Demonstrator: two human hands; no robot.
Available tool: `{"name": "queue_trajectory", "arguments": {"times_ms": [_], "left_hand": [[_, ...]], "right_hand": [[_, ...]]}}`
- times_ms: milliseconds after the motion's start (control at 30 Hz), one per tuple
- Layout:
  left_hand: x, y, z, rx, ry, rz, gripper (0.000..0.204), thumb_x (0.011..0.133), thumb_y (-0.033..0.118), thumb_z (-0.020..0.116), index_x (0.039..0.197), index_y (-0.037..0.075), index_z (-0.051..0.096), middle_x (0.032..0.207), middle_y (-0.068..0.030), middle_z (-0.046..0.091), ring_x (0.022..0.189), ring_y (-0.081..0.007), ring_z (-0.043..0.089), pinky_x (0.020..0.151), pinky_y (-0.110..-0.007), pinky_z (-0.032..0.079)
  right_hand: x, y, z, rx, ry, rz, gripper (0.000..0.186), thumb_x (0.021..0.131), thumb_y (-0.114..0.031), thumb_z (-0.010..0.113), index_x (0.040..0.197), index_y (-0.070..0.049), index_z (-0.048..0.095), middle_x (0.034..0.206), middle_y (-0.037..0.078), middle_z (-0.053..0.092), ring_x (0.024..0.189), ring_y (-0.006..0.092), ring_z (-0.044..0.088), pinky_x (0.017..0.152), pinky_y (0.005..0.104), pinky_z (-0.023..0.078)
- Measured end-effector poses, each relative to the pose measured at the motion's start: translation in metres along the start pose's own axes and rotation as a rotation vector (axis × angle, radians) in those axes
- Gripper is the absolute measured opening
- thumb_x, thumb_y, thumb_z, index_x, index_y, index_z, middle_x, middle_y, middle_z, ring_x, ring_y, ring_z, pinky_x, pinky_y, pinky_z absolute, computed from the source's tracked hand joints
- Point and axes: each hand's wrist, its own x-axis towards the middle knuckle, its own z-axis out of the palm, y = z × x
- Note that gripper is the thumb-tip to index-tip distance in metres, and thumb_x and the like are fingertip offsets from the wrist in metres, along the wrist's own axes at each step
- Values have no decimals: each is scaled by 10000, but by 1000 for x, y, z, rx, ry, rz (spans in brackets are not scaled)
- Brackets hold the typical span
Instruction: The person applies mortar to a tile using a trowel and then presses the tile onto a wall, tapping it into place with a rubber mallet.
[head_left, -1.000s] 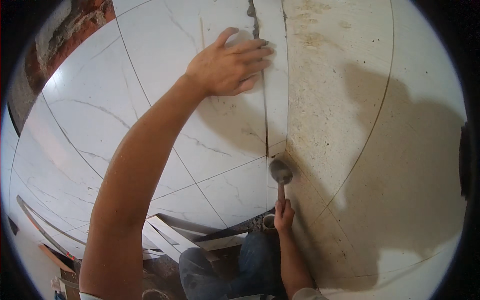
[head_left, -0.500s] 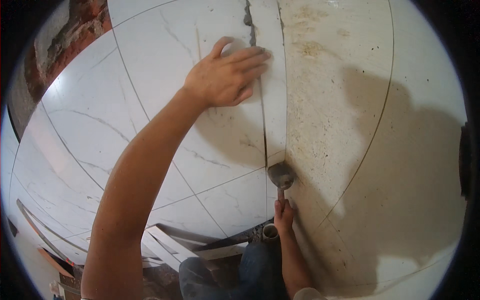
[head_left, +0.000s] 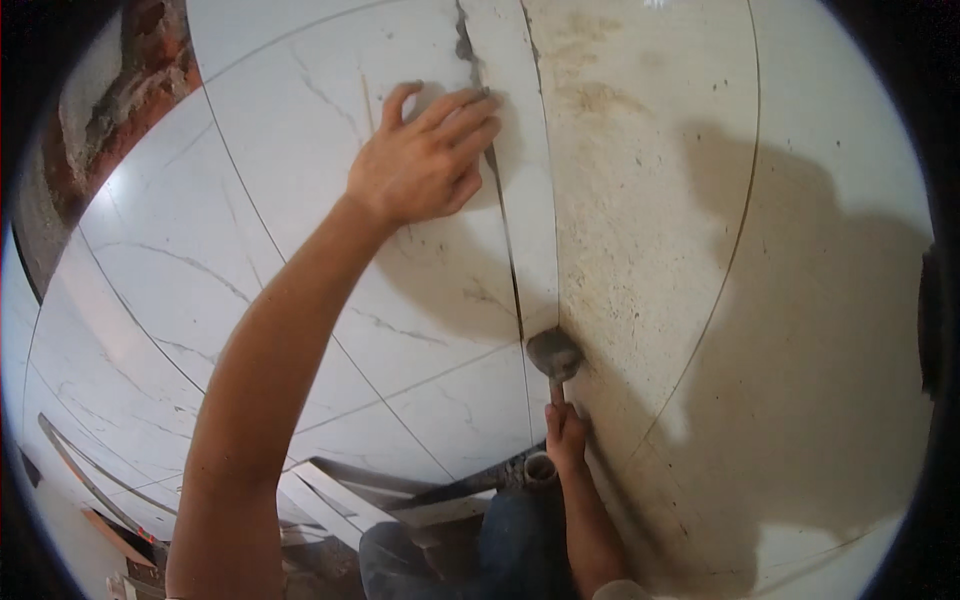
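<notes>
beside the knee (head_left: 522, 525), open cylinder (head_left: 541, 460), contents unclear; mallet head (head_left: 553, 352) lies just beyond right grip (head_left: 566, 437), wrapped around handle (head_left: 557, 392); left grip (head_left: 425, 160) spread over tiles (head_left: 430, 290).

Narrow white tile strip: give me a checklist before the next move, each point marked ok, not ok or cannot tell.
1. Right hand gripping the dark-headed tool by its handle: ok.
2. Tool head at the near end of the tile strip: ok.
3. Tool head pressing on the strip: cannot tell from this angle.
4. Left hand away from the tool head: ok, its fingers are farther up, by the gap.
5. Gap between strip and wide tile closed: not ok, a dark line shows.
6. Pipe mouth covered: not ok, it is open.
</notes>
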Motion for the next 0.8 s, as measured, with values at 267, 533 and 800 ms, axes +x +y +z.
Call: {"name": "queue_trajectory", "arguments": {"times_ms": [267, 533, 800], "left_hand": [[6, 0, 1, -5, -35, 54, 361, 859, 237, 690, 1219, 198, 697, 1430, 41, 588, 1333, -147, 531, 1128, -572, 306], [-3, 3, -1, -33, -170, 254, 363, 903, 331, 677, 1239, 196, 699, 1459, 52, 573, 1361, -132, 510, 1145, -600, 290], [-73, 76, 18, 77, -402, 310, 750, 938, 541, 612, 1594, 290, 350, 1647, 159, 308, 1501, -46, 278, 1233, -531, 220]], "right_hand": [[-5, -5, 2, 47, -2, 113, 414, 1028, -372, 603, 870, 11, 597, 681, 174, 557, 605, 318, 576, 594, 420, 465], [4, -38, -7, 101, 13, 166, 458, 1026, -400, 597, 867, 30, 600, 684, 197, 584, 619, 361, 583, 617, 438, 475], [1, -68, -29, -8, -100, 364, 443, 1019, -396, 608, 837, 6, 582, 669, 185, 583, 589, 334, 590, 578, 435, 459]]}}
